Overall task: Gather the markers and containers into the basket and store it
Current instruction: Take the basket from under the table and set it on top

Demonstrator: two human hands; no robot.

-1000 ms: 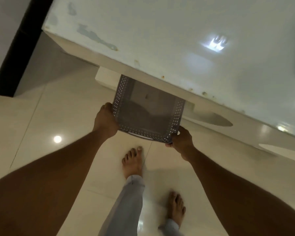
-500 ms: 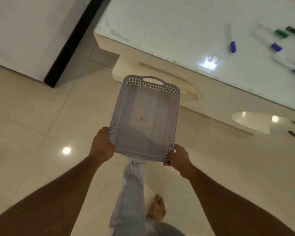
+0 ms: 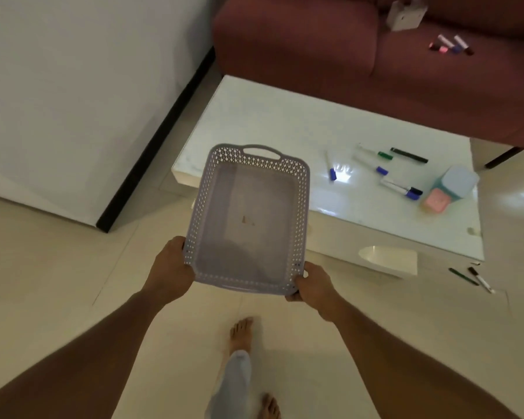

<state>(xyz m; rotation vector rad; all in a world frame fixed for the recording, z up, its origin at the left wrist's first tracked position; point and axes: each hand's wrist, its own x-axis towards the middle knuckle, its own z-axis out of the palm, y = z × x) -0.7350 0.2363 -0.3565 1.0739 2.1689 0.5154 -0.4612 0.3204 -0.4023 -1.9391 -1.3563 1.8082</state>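
Observation:
I hold an empty lilac perforated basket [image 3: 301, 192] in front of me, above the floor and the near left corner of the white table [image 3: 254, 122]. My left hand [image 3: 171, 269] grips its near left corner and my right hand [image 3: 310, 284] its near right corner. Several markers lie on the table, among them a blue-capped one [image 3: 331, 167], a green-capped one [image 3: 375, 154] and a dark green one [image 3: 409, 155]. A light blue container [image 3: 456, 182] and a pink container [image 3: 435, 201] stand at the table's right end.
Two markers [image 3: 472, 278] lie on the tiled floor by the table's right corner. More markers [image 3: 449, 45] and a white box [image 3: 406, 15] rest on the maroon sofa [image 3: 315, 40] behind the table. A white wall with black skirting [image 3: 152, 140] runs along the left.
The view has risen and pulled back from the table's edge. The basket, earlier partly under the tabletop, has come out and up in both hands; the whole table and sofa now show.

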